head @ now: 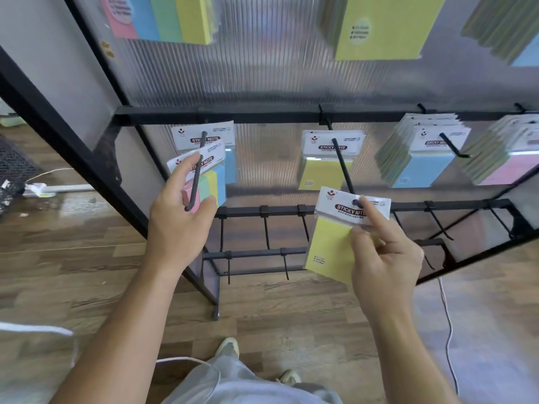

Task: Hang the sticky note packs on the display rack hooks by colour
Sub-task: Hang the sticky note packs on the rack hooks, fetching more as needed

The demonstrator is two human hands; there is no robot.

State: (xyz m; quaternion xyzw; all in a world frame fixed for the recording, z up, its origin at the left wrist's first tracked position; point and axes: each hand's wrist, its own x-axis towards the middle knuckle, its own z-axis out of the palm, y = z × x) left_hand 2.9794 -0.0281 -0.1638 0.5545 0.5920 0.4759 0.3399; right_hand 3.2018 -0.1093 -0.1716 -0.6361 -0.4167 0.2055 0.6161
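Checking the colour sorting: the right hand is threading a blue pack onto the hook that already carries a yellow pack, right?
Not blue: in the head view the right hand holds a yellow pack at the tip of that hook.

"STICKY NOTE" headers on a display rack (pixel 262 115)
"STICKY NOTE" is printed on the white header of the striped pack (pixel 217 182), the hung pack behind it (pixel 186 137), the hung yellow pack (pixel 320 173), the nearer yellow pack (pixel 329 246) and, partly hidden, the blue stack (pixel 420 170). Smaller print is too blurred to read.
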